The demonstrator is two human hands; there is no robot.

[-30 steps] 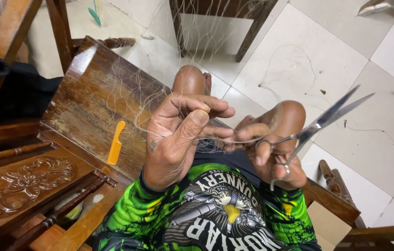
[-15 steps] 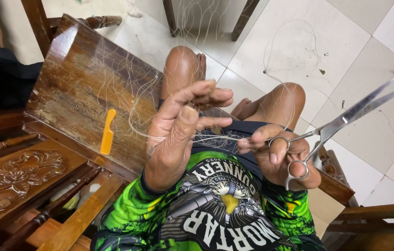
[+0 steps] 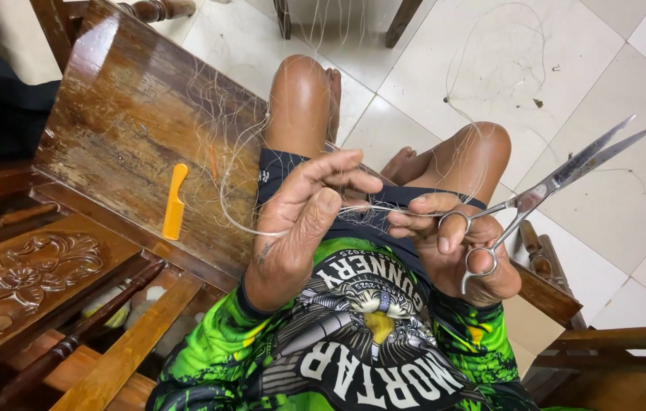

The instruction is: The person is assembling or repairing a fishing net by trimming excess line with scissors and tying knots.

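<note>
The left hand (image 3: 304,228) pinched a thin pale thread (image 3: 353,207) above the lap. The right hand (image 3: 456,247) pinched the same thread and also held scissors (image 3: 559,183), blades slightly apart, pointing away. Keeping the thread tight and the blades away from fingers looked wise. No boxes or bowls showed. An orange comb (image 3: 174,202) lay on the wooden desk (image 3: 125,114).

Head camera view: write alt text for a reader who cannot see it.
A seated person's left hand and right hand pinch thin pale fishing line between them, the right also carrying open steel scissors. An orange plastic comb lies on the worn wooden board beside their knees, above a white tiled floor.
</note>
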